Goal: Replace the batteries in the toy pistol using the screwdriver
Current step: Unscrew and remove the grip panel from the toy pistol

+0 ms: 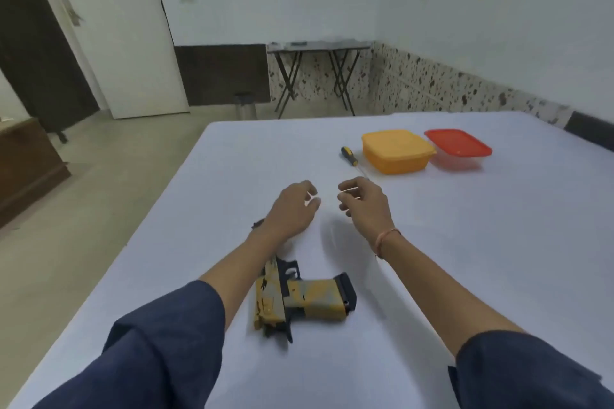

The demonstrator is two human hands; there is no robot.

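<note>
Head view: lidded orange box [397, 151] beside red-lidded box [458, 148], contents unseen; left hand [294, 206], right hand [363, 206] loose, empty.

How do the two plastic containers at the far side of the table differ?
The orange container is opaque, body and lid one colour; the red-lidded container has a clear body. The orange container sits beside the screwdriver; the red-lidded container lies farther right. The orange container looks deeper than the red-lidded container. Both are rectangular, lidded, and stand on the table.
</note>
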